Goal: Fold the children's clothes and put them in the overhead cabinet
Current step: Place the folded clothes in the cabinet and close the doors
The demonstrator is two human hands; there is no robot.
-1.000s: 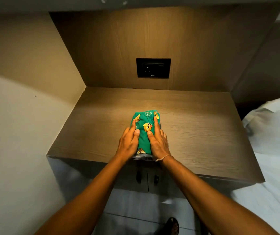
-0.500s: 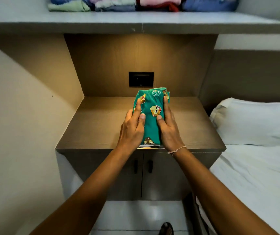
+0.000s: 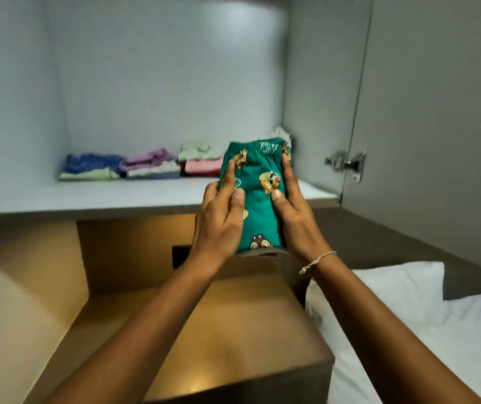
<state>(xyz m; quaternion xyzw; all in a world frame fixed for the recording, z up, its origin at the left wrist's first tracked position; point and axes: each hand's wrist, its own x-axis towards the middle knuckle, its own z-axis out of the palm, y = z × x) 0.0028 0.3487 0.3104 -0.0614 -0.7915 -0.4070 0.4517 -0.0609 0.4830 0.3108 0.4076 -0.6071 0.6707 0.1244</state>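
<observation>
While green shorts (image 3: 258, 196) sit folded at frame centre | left hand (image 3: 218, 225), right hand (image 3: 294, 220) both grasping them | folded piles (image 3: 143, 166) on cabinet shelf (image 3: 87, 196) | left: shelve this one

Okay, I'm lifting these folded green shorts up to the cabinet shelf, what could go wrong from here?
The green shorts are only pinched at the sides between your left hand and right hand, so the fold might slump open as you slide them in. The free spot looks narrow, between the pink stack and the cabinet wall, so you could nudge that stack. The open door's hinge sits near your right hand and might snag.
</observation>
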